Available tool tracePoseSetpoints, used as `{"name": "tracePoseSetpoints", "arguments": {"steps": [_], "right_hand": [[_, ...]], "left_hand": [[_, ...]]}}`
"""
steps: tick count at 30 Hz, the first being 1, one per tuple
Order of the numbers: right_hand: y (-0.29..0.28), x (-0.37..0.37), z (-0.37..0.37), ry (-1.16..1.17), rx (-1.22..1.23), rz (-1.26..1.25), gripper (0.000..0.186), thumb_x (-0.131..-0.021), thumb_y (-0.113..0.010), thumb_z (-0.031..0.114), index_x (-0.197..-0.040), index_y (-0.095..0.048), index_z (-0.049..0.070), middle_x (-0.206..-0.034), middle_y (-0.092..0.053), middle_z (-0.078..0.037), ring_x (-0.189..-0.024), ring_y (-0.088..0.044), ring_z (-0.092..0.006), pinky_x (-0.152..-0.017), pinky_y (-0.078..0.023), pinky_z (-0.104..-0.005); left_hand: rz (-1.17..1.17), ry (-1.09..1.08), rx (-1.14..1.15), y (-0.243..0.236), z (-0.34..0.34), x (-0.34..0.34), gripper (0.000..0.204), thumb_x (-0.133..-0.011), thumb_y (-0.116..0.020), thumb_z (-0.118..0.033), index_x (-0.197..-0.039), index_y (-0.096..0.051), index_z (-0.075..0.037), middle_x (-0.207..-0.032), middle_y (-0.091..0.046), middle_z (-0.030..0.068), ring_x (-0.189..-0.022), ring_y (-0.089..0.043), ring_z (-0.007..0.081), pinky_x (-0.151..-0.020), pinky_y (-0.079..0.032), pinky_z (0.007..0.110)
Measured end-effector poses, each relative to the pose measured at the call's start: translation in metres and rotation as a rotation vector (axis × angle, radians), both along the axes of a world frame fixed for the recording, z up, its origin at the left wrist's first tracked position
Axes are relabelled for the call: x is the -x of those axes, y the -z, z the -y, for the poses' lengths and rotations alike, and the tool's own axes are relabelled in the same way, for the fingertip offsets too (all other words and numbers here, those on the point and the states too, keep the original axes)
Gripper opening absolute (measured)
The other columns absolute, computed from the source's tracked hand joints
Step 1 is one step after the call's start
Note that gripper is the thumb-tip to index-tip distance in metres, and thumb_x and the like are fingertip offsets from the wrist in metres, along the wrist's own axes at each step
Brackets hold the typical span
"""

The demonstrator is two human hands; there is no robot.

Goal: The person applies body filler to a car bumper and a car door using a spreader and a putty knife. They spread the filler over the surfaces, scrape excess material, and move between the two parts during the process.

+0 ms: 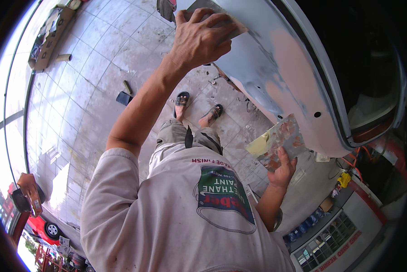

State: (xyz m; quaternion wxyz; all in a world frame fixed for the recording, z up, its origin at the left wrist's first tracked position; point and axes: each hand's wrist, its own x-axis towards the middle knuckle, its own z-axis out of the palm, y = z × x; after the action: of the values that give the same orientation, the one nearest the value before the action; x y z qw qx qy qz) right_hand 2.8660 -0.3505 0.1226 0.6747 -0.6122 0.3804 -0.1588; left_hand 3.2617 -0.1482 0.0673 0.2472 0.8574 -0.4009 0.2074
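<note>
My left hand (202, 36) reaches to the top of the view, its fingers bent over a flat grey putty spreader (236, 30). The spreader lies over a car body panel (253, 59); I cannot tell whether its edge touches. Pinkish filler patches (296, 54) cover parts of this grey-blue panel. Low on the right, my right hand (282, 170) grips a thin metal mixing plate (285, 136) by its lower edge, thumb on top. Pale yellow putty (259, 144) sits on the plate's left side, and reddish-brown stains mark the rest. The plate overlaps the panel's lower edge in view.
My sandalled feet (181, 102) stand on a stained tile floor (108, 50). A small dark-bladed tool (125, 96) lies on the tiles at left. A long cardboard box (51, 38) stands at upper left. Orange hose (355, 161) and a yellow item (344, 180) are at right.
</note>
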Motion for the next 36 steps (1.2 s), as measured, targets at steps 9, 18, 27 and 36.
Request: {"name": "tracePoseSetpoints", "arguments": {"steps": [9,18,27,36], "right_hand": [[-0.009,-0.007,-0.001,0.009,-0.004,-0.006,0.049,-0.097,-0.065,0.006,-0.144,-0.052,-0.004,-0.139,-0.061,-0.016,-0.123,-0.063,-0.0227,-0.104,-0.053,-0.0353],[-0.023,-0.015,-0.003,-0.021,0.044,-0.015,0.05,-0.096,-0.065,0.005,-0.144,-0.053,-0.005,-0.139,-0.061,-0.015,-0.124,-0.062,-0.0237,-0.104,-0.053,-0.038],[-0.027,-0.028,0.002,-0.092,0.034,0.042,0.045,-0.091,-0.067,-0.002,-0.135,-0.063,0.002,-0.136,-0.058,-0.025,-0.124,-0.062,-0.0377,-0.103,-0.054,-0.0475],[-0.048,-0.04,0.033,-0.108,-0.007,0.106,0.046,-0.095,-0.067,0.006,-0.138,-0.057,-0.005,-0.134,-0.062,-0.016,-0.12,-0.064,-0.0251,-0.102,-0.054,-0.0374]], "left_hand": [[-0.007,-0.019,0.131,0.028,0.0,0.005,0.044,-0.087,-0.081,-0.036,-0.13,-0.076,-0.029,-0.145,-0.065,-0.0057,-0.135,-0.053,0.0238,-0.109,-0.034,0.052],[-0.043,-0.044,0.147,0.051,-0.001,0.013,0.047,-0.083,-0.083,-0.034,-0.129,-0.076,-0.032,-0.143,-0.065,-0.0064,-0.136,-0.052,0.0229,-0.109,-0.033,0.056],[-0.18,0.015,-0.002,0.036,-0.024,0.037,0.043,-0.085,-0.078,-0.036,-0.128,-0.076,-0.028,-0.14,-0.067,-0.0049,-0.133,-0.054,0.0245,-0.103,-0.035,0.054],[-0.042,-0.006,0.097,-0.017,0.011,0.058,0.045,-0.09,-0.077,-0.039,-0.133,-0.074,-0.027,-0.143,-0.065,-0.0025,-0.134,-0.053,0.0253,-0.104,-0.035,0.055]]}}
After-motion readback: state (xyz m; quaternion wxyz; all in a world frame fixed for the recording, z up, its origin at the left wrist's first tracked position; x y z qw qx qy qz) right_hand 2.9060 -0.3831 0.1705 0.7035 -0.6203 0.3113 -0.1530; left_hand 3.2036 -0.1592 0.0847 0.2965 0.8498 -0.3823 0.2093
